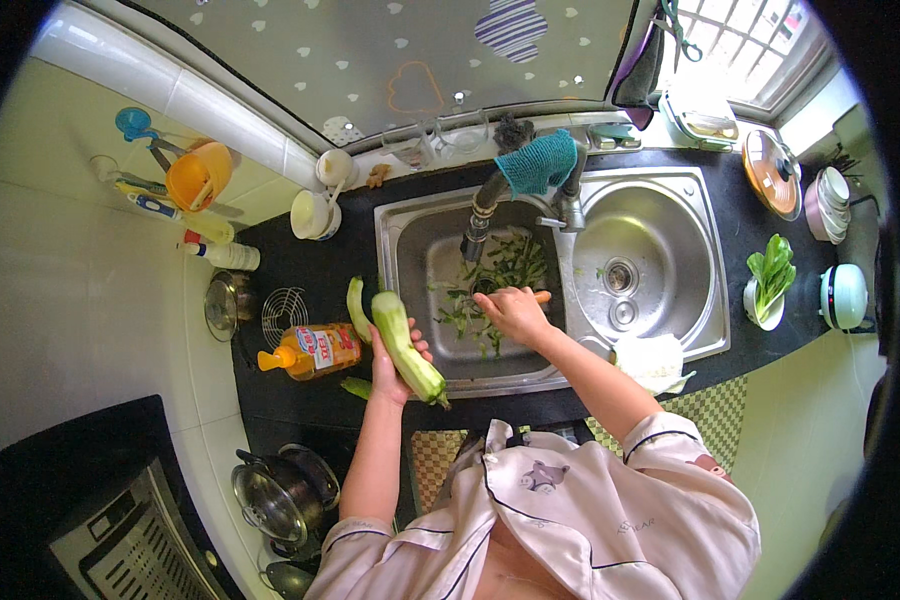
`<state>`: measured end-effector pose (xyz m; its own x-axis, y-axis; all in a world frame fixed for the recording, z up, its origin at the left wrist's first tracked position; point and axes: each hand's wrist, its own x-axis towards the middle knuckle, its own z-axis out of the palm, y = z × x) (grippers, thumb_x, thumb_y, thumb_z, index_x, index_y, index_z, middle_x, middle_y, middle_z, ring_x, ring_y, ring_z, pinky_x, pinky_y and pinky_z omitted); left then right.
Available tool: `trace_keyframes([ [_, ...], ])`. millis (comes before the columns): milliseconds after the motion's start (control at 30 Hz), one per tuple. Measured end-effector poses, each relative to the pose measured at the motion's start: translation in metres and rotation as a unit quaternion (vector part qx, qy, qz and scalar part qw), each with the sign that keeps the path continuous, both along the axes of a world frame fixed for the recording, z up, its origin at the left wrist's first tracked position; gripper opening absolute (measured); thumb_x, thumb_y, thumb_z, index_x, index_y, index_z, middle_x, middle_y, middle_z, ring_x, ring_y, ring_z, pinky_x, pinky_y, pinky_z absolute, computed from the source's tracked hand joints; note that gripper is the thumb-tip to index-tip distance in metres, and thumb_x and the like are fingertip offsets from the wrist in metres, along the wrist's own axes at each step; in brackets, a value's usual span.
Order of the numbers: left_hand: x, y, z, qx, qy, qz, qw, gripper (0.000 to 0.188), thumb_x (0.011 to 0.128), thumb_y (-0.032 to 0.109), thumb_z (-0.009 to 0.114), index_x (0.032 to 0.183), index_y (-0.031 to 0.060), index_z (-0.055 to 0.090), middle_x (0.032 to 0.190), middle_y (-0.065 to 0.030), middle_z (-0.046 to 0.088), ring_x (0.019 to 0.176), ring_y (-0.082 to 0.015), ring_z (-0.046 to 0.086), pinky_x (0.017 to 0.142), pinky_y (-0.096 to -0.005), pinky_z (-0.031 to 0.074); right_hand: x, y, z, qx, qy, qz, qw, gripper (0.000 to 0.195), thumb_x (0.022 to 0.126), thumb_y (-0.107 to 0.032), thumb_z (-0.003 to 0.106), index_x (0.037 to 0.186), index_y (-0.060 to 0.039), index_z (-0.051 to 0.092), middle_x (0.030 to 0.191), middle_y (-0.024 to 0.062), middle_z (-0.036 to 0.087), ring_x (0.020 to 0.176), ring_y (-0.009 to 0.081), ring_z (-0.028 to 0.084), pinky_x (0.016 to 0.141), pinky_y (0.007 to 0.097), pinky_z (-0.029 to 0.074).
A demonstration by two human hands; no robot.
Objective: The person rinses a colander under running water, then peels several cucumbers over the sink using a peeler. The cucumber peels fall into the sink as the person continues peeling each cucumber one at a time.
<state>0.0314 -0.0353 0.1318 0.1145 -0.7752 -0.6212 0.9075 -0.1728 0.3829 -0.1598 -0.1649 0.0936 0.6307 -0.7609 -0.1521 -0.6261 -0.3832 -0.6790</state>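
Observation:
My left hand (391,367) grips a peeled zucchini (405,345), pale green with its stem end towards me, over the left rim of the left sink basin (427,255). In my right hand (516,313), above that basin, is an orange-handled peeler (543,297); its working end is hard to make out against the scraps. Dark green strips of peel (521,262) lie scattered on the basin floor. A second pale zucchini (358,304) rests on the black counter just beyond my left hand. Part of a green vegetable piece (356,387) shows beside my left wrist.
A faucet (484,210) draped with a teal mesh cloth (538,163) reaches over the left basin. An orange soap bottle (319,351) lies left of my left hand. Right are the round basin (645,247), a white cloth (649,362) and leafy greens (772,274) in a bowl.

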Motion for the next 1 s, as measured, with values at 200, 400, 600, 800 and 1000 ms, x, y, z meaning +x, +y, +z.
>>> trace_keyframes([
  [200, -0.013, 0.007, -0.001, 0.088, -0.109, -0.153, 0.978, 0.061, 0.087, 0.062, 0.030, 0.107, 0.0071, 0.048, 0.077, -0.0060, 0.052, 0.064, -0.0158, 0.053, 0.059, -0.0332, 0.048, 0.010, 0.006, 0.025, -0.143, -0.060, 0.040, 0.987, 0.043, 0.089, -0.040, 0.044, 0.069, -0.0100, 0.068, 0.065, 0.0056, 0.059, 0.072, 0.0227, 0.053, 0.071, 0.0375, 0.033],
  [400, -0.030, 0.008, -0.002, 0.137, -0.250, -0.274, 0.919, 0.055, 0.089, 0.056, 0.031, 0.100, 0.0048, 0.048, 0.068, -0.0063, 0.052, 0.056, -0.0166, 0.055, 0.052, -0.0319, 0.049, 0.024, 0.018, 0.036, -0.244, -0.082, 0.114, 0.960, 0.051, 0.087, -0.044, 0.045, 0.055, -0.0088, 0.063, 0.056, 0.0046, 0.056, 0.065, 0.0218, 0.053, 0.072, 0.0367, 0.034],
  [600, -0.024, 0.020, -0.019, 0.154, -0.295, -0.264, 0.905, 0.047, 0.093, 0.049, 0.028, 0.100, 0.0053, 0.045, 0.068, -0.0070, 0.052, 0.055, -0.0161, 0.055, 0.048, -0.0307, 0.049, 0.013, -0.004, 0.012, -0.176, 0.135, 0.016, 0.975, 0.061, 0.090, -0.050, 0.036, 0.058, -0.0065, 0.065, 0.058, 0.0056, 0.060, 0.061, 0.0243, 0.057, 0.072, 0.0392, 0.034],
  [800, -0.032, 0.026, -0.047, 0.142, -0.385, -0.285, 0.866, 0.041, 0.095, 0.041, 0.027, 0.113, 0.0055, 0.038, 0.076, -0.0093, 0.052, 0.050, -0.0181, 0.053, 0.047, -0.0316, 0.049, 0.031, 0.021, 0.015, -0.167, 0.133, 0.100, 0.972, 0.063, 0.090, -0.051, 0.035, 0.055, -0.0068, 0.063, 0.058, 0.0079, 0.060, 0.064, 0.0232, 0.059, 0.073, 0.0375, 0.036],
  [1000, -0.017, 0.040, -0.053, 0.105, -0.460, -0.241, 0.848, 0.045, 0.094, 0.041, 0.031, 0.118, 0.0043, 0.039, 0.088, -0.0154, 0.055, 0.058, -0.0225, 0.059, 0.046, -0.0342, 0.050, -0.004, -0.012, -0.021, -0.056, 0.230, -0.021, 0.971, 0.065, 0.088, -0.055, 0.033, 0.065, -0.0033, 0.065, 0.065, 0.0135, 0.063, 0.067, 0.0311, 0.062, 0.068, 0.0438, 0.042],
])
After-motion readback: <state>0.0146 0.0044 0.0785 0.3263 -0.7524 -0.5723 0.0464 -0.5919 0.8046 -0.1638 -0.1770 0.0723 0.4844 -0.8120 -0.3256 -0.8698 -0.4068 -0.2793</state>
